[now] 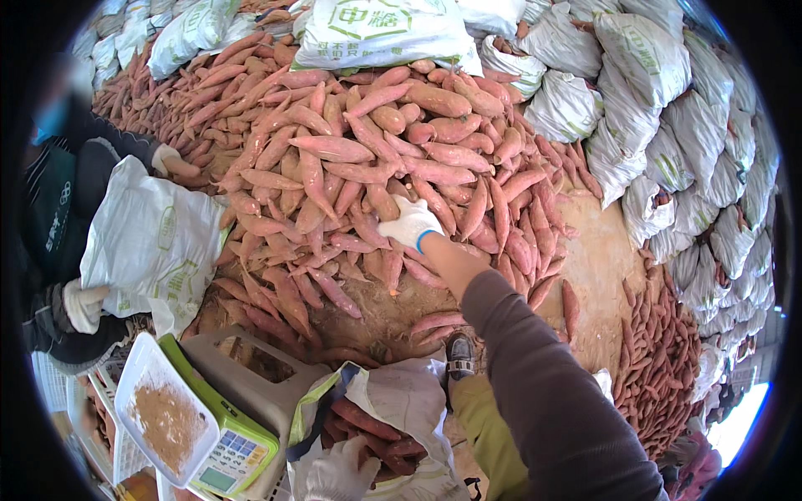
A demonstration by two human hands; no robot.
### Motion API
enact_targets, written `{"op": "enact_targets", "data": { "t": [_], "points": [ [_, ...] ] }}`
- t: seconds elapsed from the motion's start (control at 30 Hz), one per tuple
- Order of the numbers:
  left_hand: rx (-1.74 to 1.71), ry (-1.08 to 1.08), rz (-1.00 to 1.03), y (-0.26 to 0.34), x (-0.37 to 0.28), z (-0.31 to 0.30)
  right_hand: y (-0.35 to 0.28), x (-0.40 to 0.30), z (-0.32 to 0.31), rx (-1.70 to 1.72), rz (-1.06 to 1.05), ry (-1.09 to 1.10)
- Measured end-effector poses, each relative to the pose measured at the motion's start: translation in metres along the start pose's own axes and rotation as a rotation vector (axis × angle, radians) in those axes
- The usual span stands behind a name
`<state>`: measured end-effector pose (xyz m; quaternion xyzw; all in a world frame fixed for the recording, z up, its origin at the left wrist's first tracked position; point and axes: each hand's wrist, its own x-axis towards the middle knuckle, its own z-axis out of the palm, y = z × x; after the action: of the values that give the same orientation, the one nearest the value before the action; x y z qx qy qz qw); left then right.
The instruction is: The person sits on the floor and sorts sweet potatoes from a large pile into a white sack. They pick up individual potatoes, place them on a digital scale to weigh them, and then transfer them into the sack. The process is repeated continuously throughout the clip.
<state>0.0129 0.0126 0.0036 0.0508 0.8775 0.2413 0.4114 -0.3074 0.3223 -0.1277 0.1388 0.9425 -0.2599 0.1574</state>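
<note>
My right hand [412,223], in a white knit glove with a blue cuff, reaches into a large heap of sweet potatoes [338,149]. Its thumb and fingers are around a brownish sweet potato [381,201] that still touches the heap. At the bottom, my left hand [341,471], also gloved, is at the mouth of a white woven sack [410,388] with a green and dark blue edge. Reddish sweet potatoes [366,421] lie inside that sack. The left fingertips are close to them, and whether they grip anything is unclear.
A green digital scale [235,460] with a dusty white tray [166,413] stands beside a grey plastic stool [250,363]. At left, a co-worker's gloved hand [86,305] holds a white sack [156,232]. Filled sacks [645,56] are stacked right; another sweet potato pile [658,357] lies below.
</note>
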Motion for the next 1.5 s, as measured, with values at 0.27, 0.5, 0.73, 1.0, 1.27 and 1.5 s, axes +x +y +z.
{"op": "enact_targets", "data": {
  "t": [0.27, 0.5, 0.73, 1.0, 1.27, 1.5],
  "points": [
    [0.035, 0.235, 0.157, -0.010, -0.016, 0.004, 0.030, -0.122, -0.058, 1.098, 0.225, -0.469],
    [-1.111, 0.281, 0.439, -0.003, -0.036, 0.008, -0.011, -0.269, -0.114, 1.224, -0.235, -1.063],
    [-1.814, 0.332, 0.573, 0.017, -0.081, 0.016, -0.052, -0.400, -0.020, 1.547, -0.073, -1.209],
    [-0.962, 1.065, 0.164, -0.029, -0.164, -0.061, -0.077, -0.358, -0.009, 1.422, -0.223, -1.174],
    [-0.046, 1.079, -0.238, -0.096, -0.138, -0.147, -0.099, -0.341, -0.012, 1.326, -0.174, -1.203],
    [0.249, 1.015, -0.225, -0.125, -0.094, -0.156, -0.118, -0.316, -0.022, 1.022, -0.209, -1.252]
  ]
}}
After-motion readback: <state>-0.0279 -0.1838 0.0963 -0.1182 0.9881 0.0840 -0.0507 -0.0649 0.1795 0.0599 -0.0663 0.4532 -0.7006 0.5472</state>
